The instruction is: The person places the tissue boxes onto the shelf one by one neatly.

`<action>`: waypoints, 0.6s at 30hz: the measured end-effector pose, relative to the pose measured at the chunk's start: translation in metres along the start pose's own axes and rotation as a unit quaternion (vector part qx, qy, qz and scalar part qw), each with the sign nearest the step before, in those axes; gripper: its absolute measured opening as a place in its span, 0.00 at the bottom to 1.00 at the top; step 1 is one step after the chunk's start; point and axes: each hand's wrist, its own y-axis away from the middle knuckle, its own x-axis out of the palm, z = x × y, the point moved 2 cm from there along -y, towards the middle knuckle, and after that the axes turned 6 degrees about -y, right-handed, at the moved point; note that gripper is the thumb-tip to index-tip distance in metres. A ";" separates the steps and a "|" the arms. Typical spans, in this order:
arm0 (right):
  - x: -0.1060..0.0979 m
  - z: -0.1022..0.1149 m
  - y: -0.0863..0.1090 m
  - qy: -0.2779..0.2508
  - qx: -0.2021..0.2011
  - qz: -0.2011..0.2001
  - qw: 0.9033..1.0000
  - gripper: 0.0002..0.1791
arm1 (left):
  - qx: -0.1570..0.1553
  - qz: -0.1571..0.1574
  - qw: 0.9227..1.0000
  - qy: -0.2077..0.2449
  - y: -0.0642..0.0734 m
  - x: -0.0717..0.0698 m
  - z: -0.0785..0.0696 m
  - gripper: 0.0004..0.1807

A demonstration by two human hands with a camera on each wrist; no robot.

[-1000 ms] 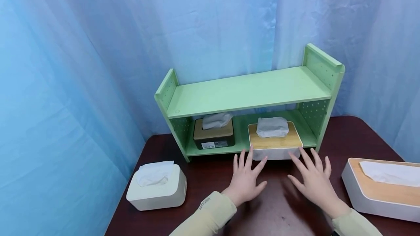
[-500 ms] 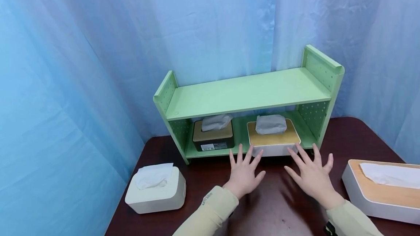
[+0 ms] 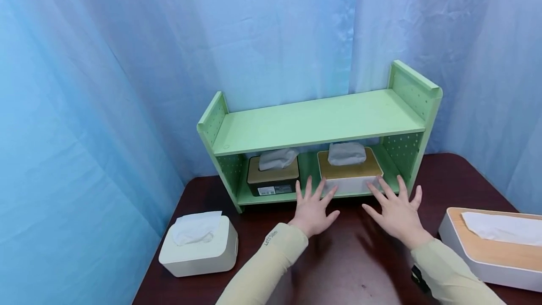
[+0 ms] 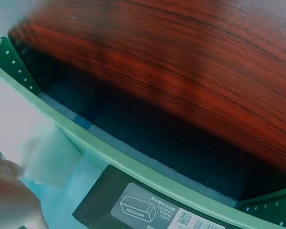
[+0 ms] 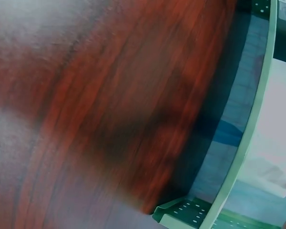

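Observation:
A white tissue box with a wooden lid (image 3: 345, 183) sits on the lower shelf of a green rack (image 3: 313, 121), a grey-white tissue poking from its top. My left hand (image 3: 313, 212), fingers spread, has its fingertips at the left part of the box's front face. On the right part of that face lie the fingertips of my right hand (image 3: 397, 215), also spread wide. Left of this box, on the same shelf, stands a dark tissue box with a tan lid (image 3: 273, 175). The left wrist view shows that dark tissue box's label (image 4: 133, 210) behind the shelf edge.
A white tissue box (image 3: 199, 246) stands at the left of the dark red table (image 3: 347, 276). At the right edge lies a larger white tissue box with a wooden lid (image 3: 504, 248). Blue curtains (image 3: 275, 36) hang behind the rack.
The white tissue box with the wooden lid has slid back deeper onto the lower shelf; its front no longer overhangs the shelf edge as far. Both hands have moved forward with it.

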 end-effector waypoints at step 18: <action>0.004 0.001 -0.017 -0.023 0.035 0.070 0.997 0.38 | -0.021 -0.009 0.998 0.050 -0.018 0.001 -0.001 0.35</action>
